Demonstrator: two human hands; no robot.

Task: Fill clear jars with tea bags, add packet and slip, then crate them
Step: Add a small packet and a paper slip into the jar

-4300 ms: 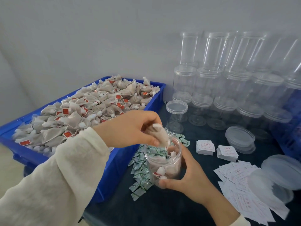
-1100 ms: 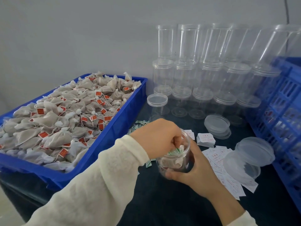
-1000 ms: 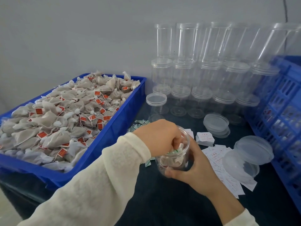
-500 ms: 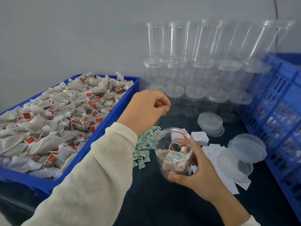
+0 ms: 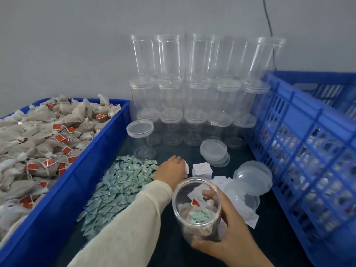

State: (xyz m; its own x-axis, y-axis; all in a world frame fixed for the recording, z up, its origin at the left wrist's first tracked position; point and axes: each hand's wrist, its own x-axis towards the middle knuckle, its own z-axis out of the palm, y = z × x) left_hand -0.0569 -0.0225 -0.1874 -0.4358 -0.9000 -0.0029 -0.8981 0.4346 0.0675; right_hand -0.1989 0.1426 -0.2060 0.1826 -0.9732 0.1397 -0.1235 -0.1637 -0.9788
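A person's right hand [image 5: 229, 236] gripped an open clear jar [image 5: 196, 211] low over the dark worktop [image 5: 173, 251], its fingers [image 5: 209, 194] and thumb curled round the wall. Inside the jar lay tea bags with red tags and, on top of them, a green-and-white packet [image 5: 198, 216].

The left hand [image 5: 171, 168], in a cream sleeve [image 5: 134, 218], reached beyond the jar to a stack of white slips [image 5: 186, 167]. Its fingers were bent down onto the stack's edge; whether they had pinched a slip could not be told. Just past those fingers sat a second stack of slips [image 5: 202, 168], with loose slips [image 5: 250, 216] scattered to the right, partly under two clear lids [image 5: 252, 177]. Directly beside the left wrist spread a heap of green packets [image 5: 119, 187].

Farther left of both hands stood a blue tray [image 5: 63, 191] piled with tea bags [image 5: 38, 143]. Behind the fingers, against the grey wall, rose stacked empty jars [image 5: 194, 97], and one capped jar [image 5: 141, 139] stood in front of them. To the right of the jar-holding hand stood a blue slatted crate [image 5: 308, 151]; its contents were blurred.
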